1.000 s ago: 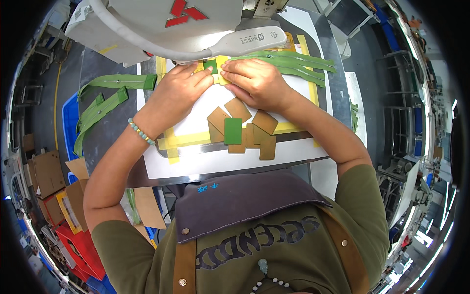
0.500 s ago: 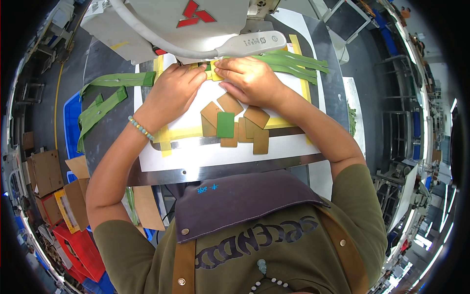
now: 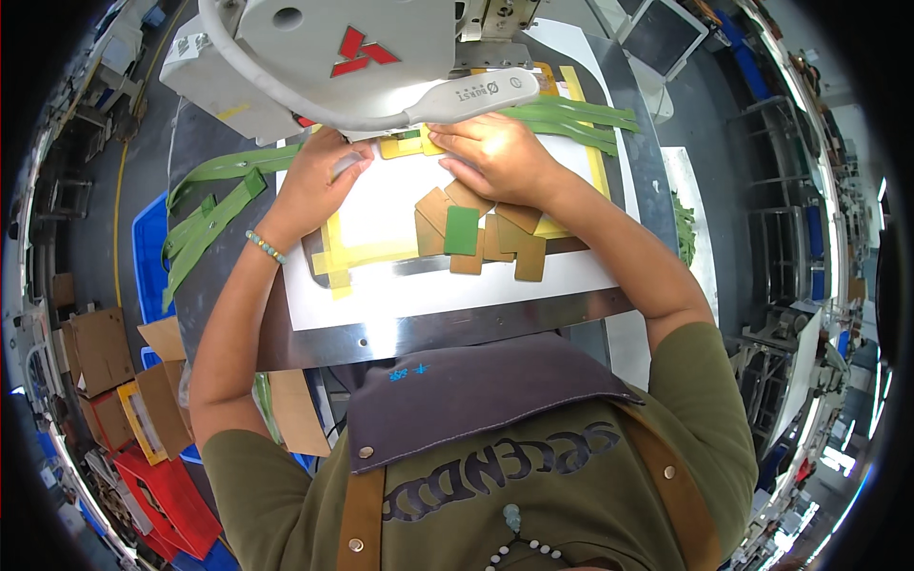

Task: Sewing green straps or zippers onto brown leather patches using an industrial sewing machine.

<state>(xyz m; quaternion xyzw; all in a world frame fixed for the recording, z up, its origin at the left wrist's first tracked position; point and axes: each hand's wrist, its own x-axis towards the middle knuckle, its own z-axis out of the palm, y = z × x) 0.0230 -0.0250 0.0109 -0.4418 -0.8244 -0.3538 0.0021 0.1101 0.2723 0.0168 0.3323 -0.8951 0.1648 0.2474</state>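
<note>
My left hand (image 3: 322,183), a beaded bracelet on its wrist, is over the white sheet beside the end of a green fabric strip (image 3: 233,164). Its fingers are bent in toward the thumb; anything between them is hidden. A small yellow piece (image 3: 402,147) lies beneath the machine head, a bit of green showing at its far edge. My right hand (image 3: 500,157) has its fingertips closed on that piece's right end. More green strips (image 3: 571,119) run out beyond the right hand. Nearer me are several brown rectangular patches (image 3: 529,259) and one green patch (image 3: 462,231), partly overlapping.
The grey machine head (image 3: 314,38) and a pale handheld-shaped unit with a cable (image 3: 476,95) overhang the work. Yellow tape (image 3: 335,262) borders the white sheet (image 3: 324,309) on a metal table. Blue bin (image 3: 149,252) and cardboard boxes (image 3: 100,352) stand left; a monitor (image 3: 662,38) is far right.
My left hand has drawn back leftward from the yellow piece, uncovering its left end. My right hand stays on it. The sheet and patches appear slightly further right; the view has shifted too.
</note>
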